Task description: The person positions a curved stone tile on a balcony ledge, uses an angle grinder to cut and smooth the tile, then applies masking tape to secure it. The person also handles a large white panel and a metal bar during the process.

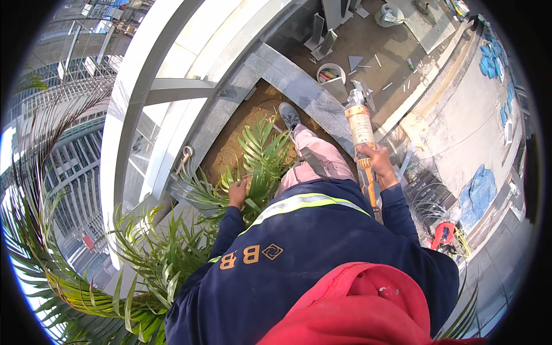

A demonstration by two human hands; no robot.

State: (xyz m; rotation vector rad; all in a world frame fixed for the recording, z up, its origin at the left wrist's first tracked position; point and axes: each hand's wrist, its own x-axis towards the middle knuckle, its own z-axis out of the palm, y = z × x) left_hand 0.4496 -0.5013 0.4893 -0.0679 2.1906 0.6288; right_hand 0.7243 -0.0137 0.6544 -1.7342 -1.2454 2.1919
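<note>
My right hand (376, 164) is wrapped around the rear of a long orange-and-pale hand tool (361, 125), which looks like an angle grinder. Its grey metal head points away from me, and its ribbed orange handle runs back toward my body. On the left, my left hand (237, 193) is down among green palm fronds (261, 152). Its fingers look curled, but leaves partly cover them, and I cannot make out what is in them. My shoe (289, 115) stands on brown soil inside a grey stone border (302, 83).
A white bucket of tools (330, 73) and another bucket (389, 15) stand ahead, among scattered offcuts. A curved white metal frame (135, 98) rises on the left. At right lie blue plastic sheeting (478, 192), dark slats (428, 192) and cables.
</note>
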